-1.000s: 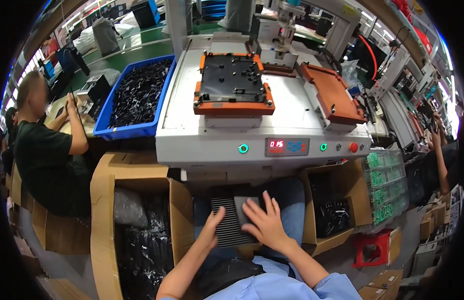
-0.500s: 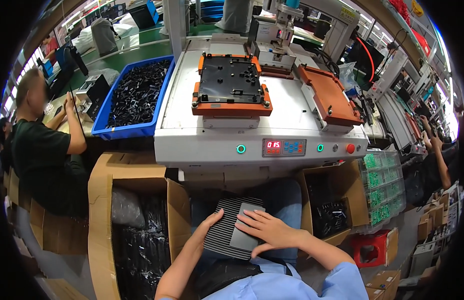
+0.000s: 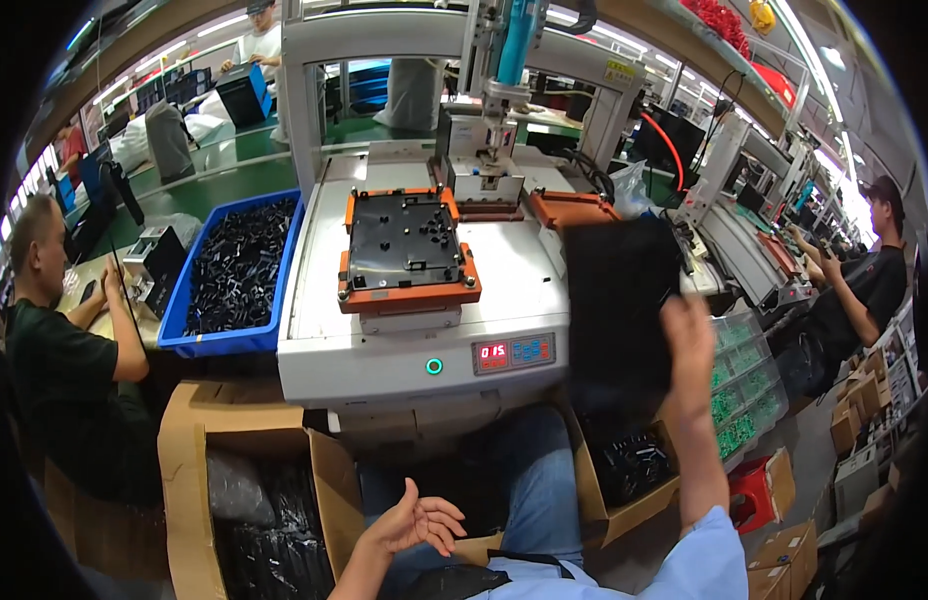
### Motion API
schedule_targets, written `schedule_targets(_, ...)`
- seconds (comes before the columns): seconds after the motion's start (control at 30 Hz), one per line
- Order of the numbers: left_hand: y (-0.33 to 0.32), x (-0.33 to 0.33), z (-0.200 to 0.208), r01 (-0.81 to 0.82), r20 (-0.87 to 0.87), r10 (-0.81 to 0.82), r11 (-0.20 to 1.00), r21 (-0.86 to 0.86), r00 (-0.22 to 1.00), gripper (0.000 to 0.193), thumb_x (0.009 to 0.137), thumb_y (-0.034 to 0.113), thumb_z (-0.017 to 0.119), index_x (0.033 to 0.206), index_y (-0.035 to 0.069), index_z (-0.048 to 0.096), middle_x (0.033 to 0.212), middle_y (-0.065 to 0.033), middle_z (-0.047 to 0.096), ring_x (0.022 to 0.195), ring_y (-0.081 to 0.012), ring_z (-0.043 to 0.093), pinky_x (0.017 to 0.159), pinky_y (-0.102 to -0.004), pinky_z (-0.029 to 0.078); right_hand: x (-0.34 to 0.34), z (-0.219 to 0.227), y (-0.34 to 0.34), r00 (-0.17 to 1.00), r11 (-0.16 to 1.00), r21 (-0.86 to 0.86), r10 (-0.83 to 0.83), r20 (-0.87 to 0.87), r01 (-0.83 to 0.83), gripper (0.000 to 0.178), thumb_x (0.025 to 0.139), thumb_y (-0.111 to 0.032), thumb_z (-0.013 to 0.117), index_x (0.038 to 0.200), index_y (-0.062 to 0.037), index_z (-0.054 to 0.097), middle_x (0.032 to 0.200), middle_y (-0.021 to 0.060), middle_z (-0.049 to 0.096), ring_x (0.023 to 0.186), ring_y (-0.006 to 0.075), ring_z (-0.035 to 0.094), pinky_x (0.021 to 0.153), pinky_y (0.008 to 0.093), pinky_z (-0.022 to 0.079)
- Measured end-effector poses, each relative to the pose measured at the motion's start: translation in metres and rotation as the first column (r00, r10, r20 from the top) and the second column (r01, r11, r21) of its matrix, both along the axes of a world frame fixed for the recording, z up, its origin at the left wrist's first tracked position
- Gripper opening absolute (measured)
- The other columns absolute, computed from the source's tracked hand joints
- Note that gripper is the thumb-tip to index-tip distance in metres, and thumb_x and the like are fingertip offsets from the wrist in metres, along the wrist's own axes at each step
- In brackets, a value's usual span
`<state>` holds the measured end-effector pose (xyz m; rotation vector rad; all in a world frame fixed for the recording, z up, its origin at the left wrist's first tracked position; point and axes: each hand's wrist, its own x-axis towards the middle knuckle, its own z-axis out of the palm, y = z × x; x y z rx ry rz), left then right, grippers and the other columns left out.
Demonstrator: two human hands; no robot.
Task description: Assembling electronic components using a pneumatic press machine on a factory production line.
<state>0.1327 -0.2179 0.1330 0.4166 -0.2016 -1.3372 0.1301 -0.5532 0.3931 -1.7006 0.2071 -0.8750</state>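
Observation:
My right hand [image 3: 690, 345], smeared by motion, grips the right edge of a flat black rectangular panel [image 3: 619, 310]. The panel is raised upright before the machine's right side and partly covers the orange right-hand fixture [image 3: 574, 208]. Over my lap, my left hand [image 3: 421, 520] is open with its fingers apart, holding nothing. A black plastic plate [image 3: 404, 240] with small parts on it lies in the orange left-hand fixture [image 3: 414, 297] on the white machine bed [image 3: 514, 270]. The screw-driving head [image 3: 494, 140] stands behind.
A blue tray [image 3: 292, 262] of small black parts stands left of the machine. Below it is a cardboard box [image 3: 184, 480] with wrapped black pieces. Another box [image 3: 652, 510] and a clear compartment case [image 3: 739, 385] of green screws sit at right. Co-workers [image 3: 59, 350] sit either side.
Both hands were on a striped panel with a grey rectangle in my lap. My right hand has swung up and right with a dark panel; my left is empty. The view has shifted.

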Motion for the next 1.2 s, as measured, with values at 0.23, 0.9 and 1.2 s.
schedule_targets(0.23, -0.008, 0.003, 0.006, -0.070, 0.018, 0.069, 0.997, 0.046, 0.997, 0.089, 0.085, 0.068, 0.013, 0.117, -0.007, 0.048, 0.100, -0.0242, 0.061, 0.087, -0.0343, 0.064, 0.072, -0.0419, 0.055, 0.119, 0.058, -0.159, 0.968, 0.867, -0.444, -0.253, -0.002, 0.226, 0.038, 0.087, -0.024, 0.057, 0.112, 0.0042, 0.056, 0.098, 0.0055, 0.062, 0.088, 0.0133, 0.055, 0.081, 0.0275, 0.043)
schedule_targets(0.9, -0.005, 0.000, 0.036, -0.186, 0.025, 0.185, 0.953, 0.238, 0.982, 0.068, 0.091, 0.059, 0.024, 0.109, 0.000, 0.053, 0.089, -0.0164, 0.064, 0.074, -0.0278, 0.066, 0.058, -0.0347, 0.056, 0.219, 0.025, -0.173, 0.744, 0.309, -0.949, -0.649, -0.159, 0.066, 0.049, 0.085, -0.046, 0.054, 0.081, 0.0016, 0.066, 0.082, 0.0215, 0.064, 0.083, 0.0389, 0.062, 0.072, 0.0468, 0.048)
schedule_targets(1.2, -0.003, 0.003, 0.031, -0.220, -0.043, 0.237, 0.945, 0.241, 0.970, 0.066, 0.092, 0.057, 0.025, 0.107, 0.000, 0.053, 0.088, -0.0168, 0.064, 0.075, -0.0281, 0.066, 0.058, -0.0351, 0.056, 0.277, 0.011, -0.172, 0.653, 0.636, -0.771, -0.586, -0.479, 0.005, 0.041, 0.077, -0.030, 0.050, 0.095, 0.0041, 0.064, 0.099, 0.0272, 0.062, 0.100, 0.0401, 0.058, 0.091, 0.0454, 0.042)
